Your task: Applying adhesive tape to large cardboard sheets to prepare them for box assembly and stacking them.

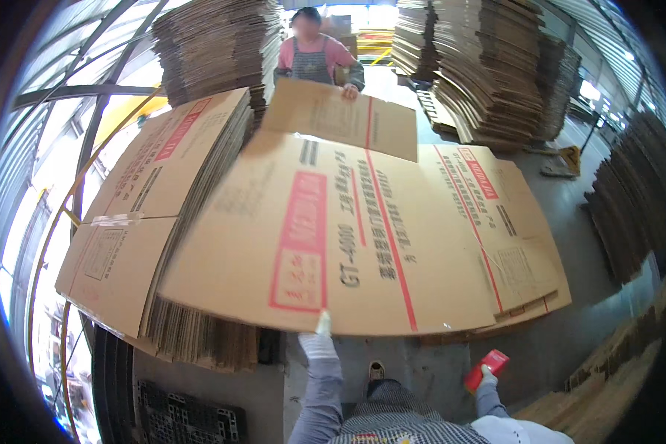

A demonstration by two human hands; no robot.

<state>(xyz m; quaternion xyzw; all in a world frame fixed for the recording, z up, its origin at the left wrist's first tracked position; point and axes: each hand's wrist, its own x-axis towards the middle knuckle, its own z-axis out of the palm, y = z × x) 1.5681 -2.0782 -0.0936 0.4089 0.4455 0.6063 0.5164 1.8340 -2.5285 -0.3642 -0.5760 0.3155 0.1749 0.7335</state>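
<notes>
A large flattened cardboard carton (436,274), printed with red bands and dark lettering, spans the middle, tilted across the piles beneath it. My left hand (320,337), in a pale glove, grips its near edge, thumb on top and the other fingers hidden below. Low on the right, apart from the carton, my right hand (487,377) is closed around a small red block-shaped object (491,364) whose exact kind I cannot make out. Across from me a co-worker (314,59) in a pink top and apron has a hand on the carton's raised far flap (333,111).
A thick stack of flattened cartons (148,170) stands at the left, another pile (525,222) at the right. Tall cardboard stacks (214,52) rise behind. A black plastic pallet (189,414) lies lower left, and a yellow pallet jack (566,161) stands at the far right.
</notes>
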